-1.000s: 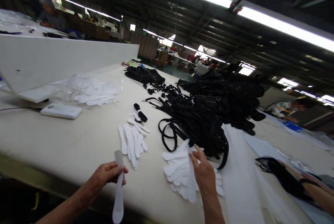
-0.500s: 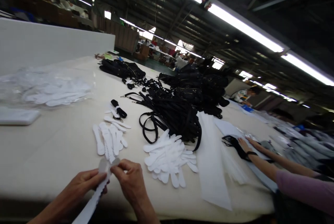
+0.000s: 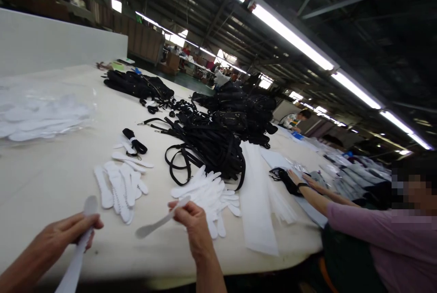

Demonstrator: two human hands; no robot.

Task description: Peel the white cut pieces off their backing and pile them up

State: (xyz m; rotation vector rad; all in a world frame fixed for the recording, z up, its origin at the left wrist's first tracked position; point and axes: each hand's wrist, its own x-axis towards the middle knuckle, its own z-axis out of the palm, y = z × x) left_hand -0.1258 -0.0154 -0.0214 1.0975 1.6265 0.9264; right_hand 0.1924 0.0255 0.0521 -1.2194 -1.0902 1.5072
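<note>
My left hand is closed round a long white scalloped strip at the near left of the table. My right hand pinches a thin pale backing strip that points left, apart from the first. Just beyond my right hand lies a fan of white strips. Between my hands, a little farther off, lies a smaller bunch of white strips.
A heap of black straps and bags covers the middle of the cream table. A clear bag of white pieces sits left. White sheets lie right. A person in a mauve sleeve reaches onto the table.
My hands were together on one strip; now they have drawn apart, the right one carrying off a thin layer. The view has swung right, and the person at the right shows more.
</note>
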